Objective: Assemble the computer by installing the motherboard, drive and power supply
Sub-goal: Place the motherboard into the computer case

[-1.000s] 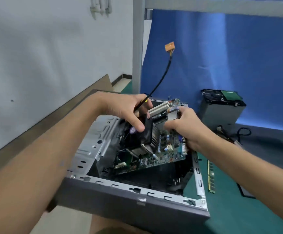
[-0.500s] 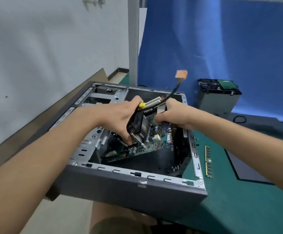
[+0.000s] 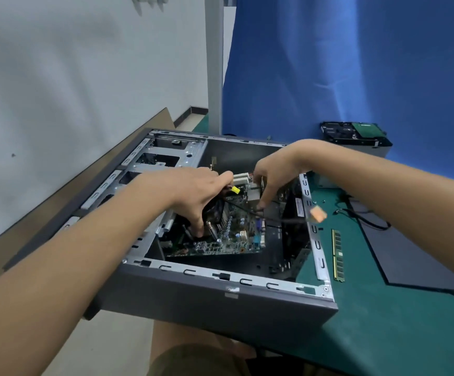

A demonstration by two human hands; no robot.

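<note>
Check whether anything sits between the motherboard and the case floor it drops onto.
Nothing visible. The left hand and right hand hold the motherboard tilted in the case; the floor showing beside it looks bare. The black cable drapes over the board and right rim, not under. Beneath the board is hidden.

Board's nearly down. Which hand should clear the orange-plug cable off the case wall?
Right, probably. The right hand pinches the far edge of the board, beside the cable running to the orange plug over the right wall of the case. The left hand grips the cooler, carrying the tilted board.
</note>
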